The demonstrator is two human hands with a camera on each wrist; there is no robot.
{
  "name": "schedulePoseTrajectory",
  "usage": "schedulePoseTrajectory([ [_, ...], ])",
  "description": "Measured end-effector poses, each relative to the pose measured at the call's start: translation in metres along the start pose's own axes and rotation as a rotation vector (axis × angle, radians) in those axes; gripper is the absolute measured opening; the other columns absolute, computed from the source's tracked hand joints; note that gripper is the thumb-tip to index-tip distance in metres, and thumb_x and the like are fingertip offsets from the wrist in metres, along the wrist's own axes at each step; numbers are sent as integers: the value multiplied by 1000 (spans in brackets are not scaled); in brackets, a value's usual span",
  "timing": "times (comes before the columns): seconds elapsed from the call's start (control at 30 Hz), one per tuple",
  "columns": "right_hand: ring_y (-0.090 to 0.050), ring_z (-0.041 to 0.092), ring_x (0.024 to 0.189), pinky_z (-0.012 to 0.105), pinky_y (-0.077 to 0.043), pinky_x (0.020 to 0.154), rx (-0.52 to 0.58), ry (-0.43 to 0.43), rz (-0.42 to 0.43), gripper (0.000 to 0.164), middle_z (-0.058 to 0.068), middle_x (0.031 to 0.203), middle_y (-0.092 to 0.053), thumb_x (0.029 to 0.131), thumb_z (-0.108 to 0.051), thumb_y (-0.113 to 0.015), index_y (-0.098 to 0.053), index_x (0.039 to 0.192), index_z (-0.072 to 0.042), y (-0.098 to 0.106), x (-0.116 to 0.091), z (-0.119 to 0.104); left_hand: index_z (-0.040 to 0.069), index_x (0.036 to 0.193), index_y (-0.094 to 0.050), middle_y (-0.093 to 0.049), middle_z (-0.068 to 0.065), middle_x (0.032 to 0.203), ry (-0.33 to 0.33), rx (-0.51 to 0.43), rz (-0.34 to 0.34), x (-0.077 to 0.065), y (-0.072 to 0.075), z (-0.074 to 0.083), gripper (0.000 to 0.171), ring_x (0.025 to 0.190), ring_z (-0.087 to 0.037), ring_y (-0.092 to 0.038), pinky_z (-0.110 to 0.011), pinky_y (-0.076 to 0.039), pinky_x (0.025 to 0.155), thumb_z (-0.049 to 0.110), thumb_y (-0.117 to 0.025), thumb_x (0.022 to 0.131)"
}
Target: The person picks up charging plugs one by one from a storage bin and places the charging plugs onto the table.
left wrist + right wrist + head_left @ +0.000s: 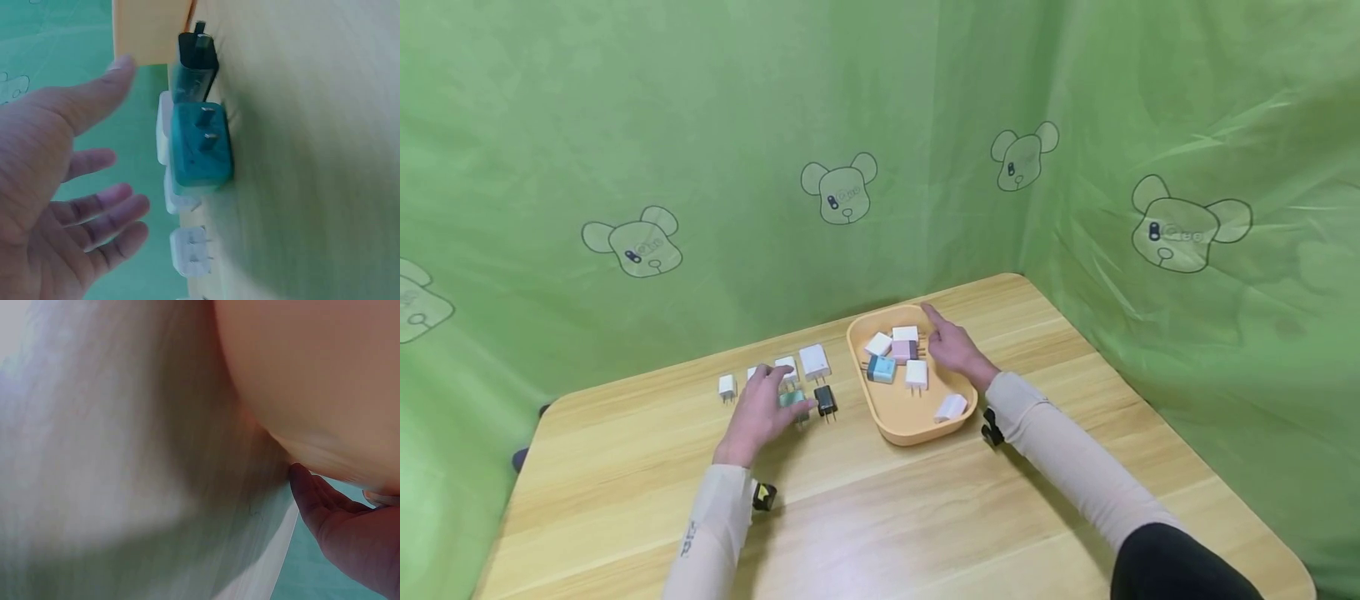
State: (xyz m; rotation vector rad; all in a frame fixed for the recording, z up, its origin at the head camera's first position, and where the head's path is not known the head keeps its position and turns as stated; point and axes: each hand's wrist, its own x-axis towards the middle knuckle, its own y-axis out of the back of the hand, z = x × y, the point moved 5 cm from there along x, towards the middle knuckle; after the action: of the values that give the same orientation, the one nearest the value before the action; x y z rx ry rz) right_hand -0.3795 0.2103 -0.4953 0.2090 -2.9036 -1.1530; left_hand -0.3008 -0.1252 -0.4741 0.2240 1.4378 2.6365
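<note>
My left hand (pixel 763 412) hovers over a small group of plug chargers, thumb and fingers spread apart with nothing between them. Closest to it is a green charger (pixel 201 147), lying prongs toward me, with a black charger (pixel 825 401) beside it. Behind these stand a large white charger (pixel 814 362) and smaller white ones, one partly hidden by my fingers. At the right, my right hand (pixel 957 350) holds the side of an orange tray (pixel 910 435), fingers against its outer wall (pixel 312 381) and thumb at the rim.
Inside the tray lie several white chargers, a blue one (pixel 882 369) and a pink one (pixel 904 351). Another white charger (pixel 727 387) stands at the left end of the row. Green curtains (pixel 737 125) hang right behind the wooden table (pixel 850 517) and along its right side.
</note>
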Motion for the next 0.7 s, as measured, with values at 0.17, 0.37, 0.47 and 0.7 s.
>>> schedulePoseTrajectory([
  [0.17,-53,37,131,51,-32,125,-6,-5,-3,68,15,169,-24,101,-13,-33,-9,165,-23,0,0,0,4,143,-53,-57,-20,136,-75,-30,65,3,6,14,70,124,-38,-58,-54,-49,110,44,-74,90],
  [0.37,-58,36,119,51,-40,118,-8,-10,-6,68,16,168,-25,101,-12,-33,-9,165,-21,0,0,1,5,136,-58,-61,-19,132,-134,-32,93,6,3,25,57,122,-37,-60,-53,-50,108,39,-72,93],
  [0.47,-61,32,103,49,-50,105,-16,-4,-11,68,16,168,-25,102,-12,-32,-9,164,-22,0,0,1,5,136,-59,-62,-19,131,-157,-25,107,7,2,30,54,120,-36,-60,-53,-50,106,38,-71,94],
  [0.7,-60,31,85,43,-52,87,-23,0,-8,68,17,167,-27,102,-12,-34,-8,165,-22,0,0,1,6,134,-61,-64,-18,128,-185,-32,123,11,-2,40,51,116,-36,-62,-54,-52,103,37,-70,95],
])
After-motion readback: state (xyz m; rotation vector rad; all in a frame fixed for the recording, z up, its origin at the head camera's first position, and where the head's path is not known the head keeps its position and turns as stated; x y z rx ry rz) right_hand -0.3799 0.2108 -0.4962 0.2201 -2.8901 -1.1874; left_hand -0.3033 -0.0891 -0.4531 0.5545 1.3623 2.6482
